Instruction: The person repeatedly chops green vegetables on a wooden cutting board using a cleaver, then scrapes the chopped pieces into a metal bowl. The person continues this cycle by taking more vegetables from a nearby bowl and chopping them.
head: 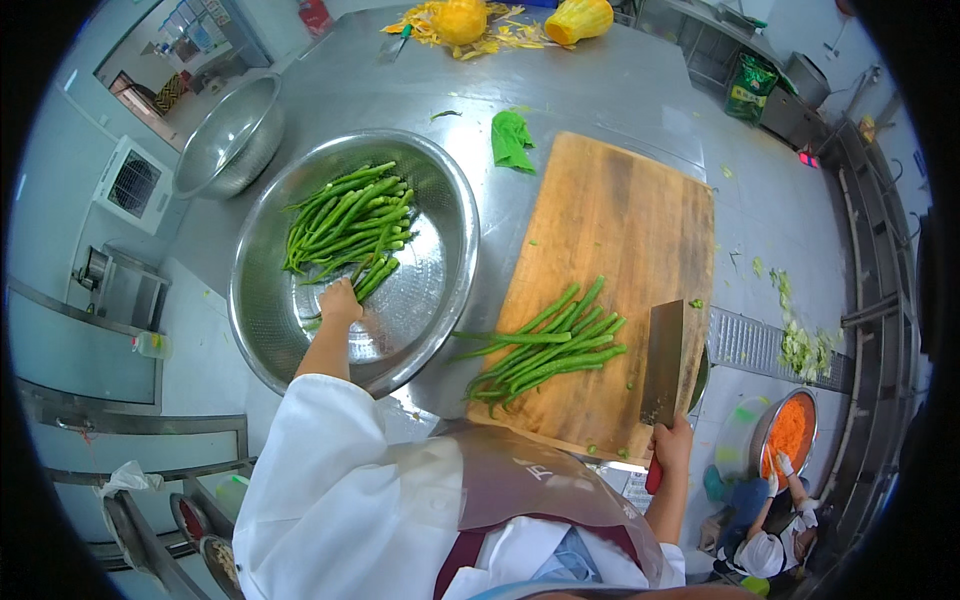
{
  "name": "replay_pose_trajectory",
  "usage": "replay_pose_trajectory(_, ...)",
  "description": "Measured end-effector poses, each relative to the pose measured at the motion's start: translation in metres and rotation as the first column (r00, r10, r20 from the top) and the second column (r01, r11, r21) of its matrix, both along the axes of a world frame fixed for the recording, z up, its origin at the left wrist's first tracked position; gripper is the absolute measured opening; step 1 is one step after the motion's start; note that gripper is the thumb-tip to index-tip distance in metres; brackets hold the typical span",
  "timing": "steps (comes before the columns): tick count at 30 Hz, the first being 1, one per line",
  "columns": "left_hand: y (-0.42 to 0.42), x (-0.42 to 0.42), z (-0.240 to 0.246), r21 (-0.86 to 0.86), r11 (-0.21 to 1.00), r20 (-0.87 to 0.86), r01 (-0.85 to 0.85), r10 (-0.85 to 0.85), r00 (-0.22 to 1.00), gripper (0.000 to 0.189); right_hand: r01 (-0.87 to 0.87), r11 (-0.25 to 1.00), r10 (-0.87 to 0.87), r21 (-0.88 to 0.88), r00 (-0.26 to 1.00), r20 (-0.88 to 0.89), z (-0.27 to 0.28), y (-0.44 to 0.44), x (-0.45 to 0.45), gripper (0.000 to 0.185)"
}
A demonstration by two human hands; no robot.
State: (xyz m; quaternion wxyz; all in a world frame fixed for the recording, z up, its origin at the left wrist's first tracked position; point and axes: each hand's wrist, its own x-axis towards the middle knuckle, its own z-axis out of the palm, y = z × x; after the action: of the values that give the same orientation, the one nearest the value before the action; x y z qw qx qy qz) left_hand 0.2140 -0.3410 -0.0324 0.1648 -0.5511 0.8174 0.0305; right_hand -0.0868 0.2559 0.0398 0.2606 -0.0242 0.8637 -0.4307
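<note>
My left hand (341, 301) reaches into a large perforated metal basin (442, 300) and grips a small bundle of green beans (376, 277). Beside it in the basin lies a bigger heap of long green beans (349, 217). On the wooden cutting board (619, 210), more green beans (551, 349) lie in a loose row, their stem ends towards the right and some tips over the left edge. My right hand (673, 442) holds a cleaver (664, 360) by its red handle. Its broad blade rests along the board's right edge, apart from the beans.
A second metal bowl (232, 139) stands at the table's left. A green cloth (512, 141) lies behind the board. Peeled pumpkins (580, 21), peelings and a peeler (395, 45) are at the far end. On the right, a co-worker's gloved hands (780, 469) are at a basin of shredded carrot (793, 431).
</note>
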Motion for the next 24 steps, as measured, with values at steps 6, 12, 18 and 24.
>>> replay_pose_trajectory(6, -0.022, 0.014, 0.039, 0.281, 0.953, -0.033, 0.113, -0.108, 0.994, 0.039, -0.04, 0.99, 0.046, 0.134, 0.998, -0.04, 0.009, -0.005, 0.001, 0.024)
replay_pose_trajectory(12, -0.019, 0.015, 0.143, 0.453, 0.875, 0.116, -0.171, 0.132, 0.984, 0.028, -0.033, 0.994, 0.037, 0.101, 0.999, -0.04, 0.002, -0.001, -0.002, 0.024)
replay_pose_trajectory(18, 0.042, -0.042, 0.202, -0.176, 0.964, -0.285, 0.197, -0.242, 0.928, 0.03, -0.016, 0.995, 0.023, 0.099, 0.997, -0.069, 0.0, -0.001, 0.002, 0.026)
replay_pose_trajectory(24, 0.179, -0.156, 0.177, 0.4, 0.736, -0.77, 0.546, -0.054, 0.636, 0.044, -0.04, 0.985, 0.059, 0.169, 0.992, -0.111, -0.002, -0.002, 0.006, 0.029)
